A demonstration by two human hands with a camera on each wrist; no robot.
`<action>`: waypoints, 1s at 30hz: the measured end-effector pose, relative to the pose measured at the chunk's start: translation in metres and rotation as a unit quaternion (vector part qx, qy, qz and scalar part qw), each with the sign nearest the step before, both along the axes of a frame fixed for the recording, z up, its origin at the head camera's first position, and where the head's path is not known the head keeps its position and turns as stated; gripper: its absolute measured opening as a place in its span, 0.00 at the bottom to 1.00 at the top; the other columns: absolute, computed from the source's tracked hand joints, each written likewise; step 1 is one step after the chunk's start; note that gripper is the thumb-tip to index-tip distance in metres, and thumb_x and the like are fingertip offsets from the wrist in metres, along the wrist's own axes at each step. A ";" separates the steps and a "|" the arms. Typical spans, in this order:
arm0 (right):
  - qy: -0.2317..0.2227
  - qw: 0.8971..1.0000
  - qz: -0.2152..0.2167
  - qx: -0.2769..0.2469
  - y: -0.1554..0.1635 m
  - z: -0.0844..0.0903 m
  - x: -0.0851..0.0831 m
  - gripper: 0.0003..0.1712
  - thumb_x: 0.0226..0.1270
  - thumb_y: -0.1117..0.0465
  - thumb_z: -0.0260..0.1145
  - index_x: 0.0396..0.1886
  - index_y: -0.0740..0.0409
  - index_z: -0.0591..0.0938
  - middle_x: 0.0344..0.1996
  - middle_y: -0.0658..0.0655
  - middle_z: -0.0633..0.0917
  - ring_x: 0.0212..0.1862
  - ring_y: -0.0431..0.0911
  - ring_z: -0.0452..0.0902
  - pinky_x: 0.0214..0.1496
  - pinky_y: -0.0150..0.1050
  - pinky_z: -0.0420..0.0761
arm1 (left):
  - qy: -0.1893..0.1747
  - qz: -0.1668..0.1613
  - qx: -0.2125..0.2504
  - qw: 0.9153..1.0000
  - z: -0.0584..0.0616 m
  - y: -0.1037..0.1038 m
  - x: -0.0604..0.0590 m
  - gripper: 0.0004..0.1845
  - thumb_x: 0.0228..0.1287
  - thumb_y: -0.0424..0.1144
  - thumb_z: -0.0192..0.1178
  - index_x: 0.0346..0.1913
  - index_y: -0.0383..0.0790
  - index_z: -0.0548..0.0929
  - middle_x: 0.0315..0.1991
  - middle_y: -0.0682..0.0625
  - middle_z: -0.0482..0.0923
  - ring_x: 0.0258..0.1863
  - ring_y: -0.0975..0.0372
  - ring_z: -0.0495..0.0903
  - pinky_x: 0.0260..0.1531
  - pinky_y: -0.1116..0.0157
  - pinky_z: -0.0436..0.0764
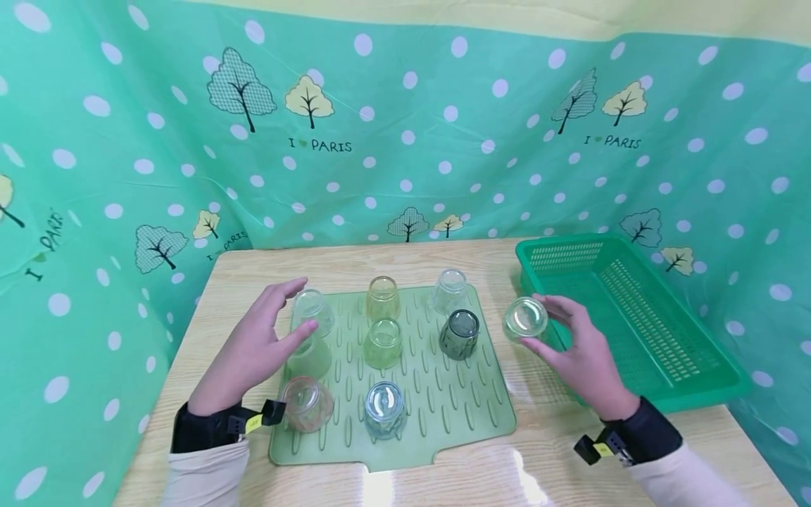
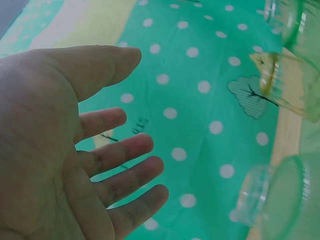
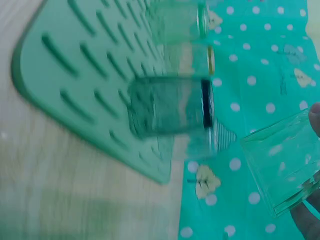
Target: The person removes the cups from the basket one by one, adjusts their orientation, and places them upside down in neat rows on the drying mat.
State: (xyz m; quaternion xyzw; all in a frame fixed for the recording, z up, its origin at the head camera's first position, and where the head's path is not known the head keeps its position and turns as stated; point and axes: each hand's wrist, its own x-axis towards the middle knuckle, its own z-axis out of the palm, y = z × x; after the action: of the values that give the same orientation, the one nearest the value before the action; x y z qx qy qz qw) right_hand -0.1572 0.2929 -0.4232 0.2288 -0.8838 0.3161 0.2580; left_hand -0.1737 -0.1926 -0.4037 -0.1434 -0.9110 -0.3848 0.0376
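Note:
My right hand (image 1: 579,352) pinches a clear glass (image 1: 526,318) between thumb and fingers, off the mat's right side, near the basket. In the right wrist view the same glass (image 3: 285,160) is tilted, with fingertips at its edge. My left hand (image 1: 256,345) hovers at the mat's left side, fingers extended, beside a clear glass (image 1: 315,313) and a green glass (image 1: 310,358). The left wrist view shows nothing in the palm of this hand (image 2: 75,145). Several upside-down glasses stand on the green drying mat (image 1: 418,440), among them a pink one (image 1: 307,405).
A green plastic basket (image 1: 716,394) stands on the right of the wooden table (image 1: 545,451). On the mat are also an amber glass (image 1: 383,301), a yellow-green glass (image 1: 383,345), a blue glass (image 1: 384,412), a grey glass (image 1: 459,336) and another clear glass (image 1: 450,292). A dotted curtain (image 1: 405,105) hangs behind.

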 end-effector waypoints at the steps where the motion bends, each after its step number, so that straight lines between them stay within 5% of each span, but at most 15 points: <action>1: 0.005 1.000 0.011 -0.007 -0.004 -0.002 0.002 0.54 0.39 0.77 0.83 0.70 0.70 0.68 0.62 0.63 0.81 0.59 0.59 0.79 0.67 0.20 0.69 | 0.006 -0.001 0.000 1.000 0.003 0.001 0.001 0.38 0.75 0.55 0.61 0.81 0.48 0.61 0.74 0.44 0.65 0.73 0.44 0.64 0.68 0.37 0.68; 12: -0.049 0.994 0.066 -0.074 -0.052 -0.048 0.028 0.52 0.38 0.71 0.86 0.67 0.71 0.71 0.59 0.63 0.83 0.56 0.57 0.82 0.66 0.25 0.74 | 0.043 -0.034 -0.013 0.998 0.021 0.031 0.013 0.37 0.74 0.51 0.64 0.79 0.45 0.63 0.74 0.44 0.67 0.73 0.47 0.65 0.70 0.40 0.67; 19: -0.087 0.988 0.082 -0.095 -0.072 -0.084 0.038 0.51 0.42 0.70 0.85 0.67 0.71 0.70 0.61 0.61 0.83 0.58 0.57 0.82 0.66 0.28 0.75 | 0.062 -0.101 -0.050 0.992 0.026 0.069 0.027 0.38 0.72 0.57 0.63 0.79 0.52 0.63 0.74 0.50 0.68 0.73 0.54 0.66 0.72 0.47 0.69; 30: -0.124 0.985 0.047 -0.110 -0.073 -0.102 0.053 0.50 0.47 0.69 0.84 0.69 0.69 0.68 0.62 0.60 0.81 0.60 0.56 0.81 0.61 0.44 0.83 | 0.061 -0.098 -0.048 0.992 0.018 0.078 0.030 0.37 0.72 0.55 0.64 0.79 0.52 0.64 0.73 0.51 0.68 0.73 0.54 0.67 0.70 0.47 0.71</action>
State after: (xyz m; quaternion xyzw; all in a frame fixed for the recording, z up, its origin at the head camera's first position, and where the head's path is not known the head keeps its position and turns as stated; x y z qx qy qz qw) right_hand -0.1041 0.2194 -0.5257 0.1996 -0.8570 0.4492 0.1545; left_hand -0.1432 -0.1146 -0.3857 -0.2571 -0.9060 -0.3326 0.0486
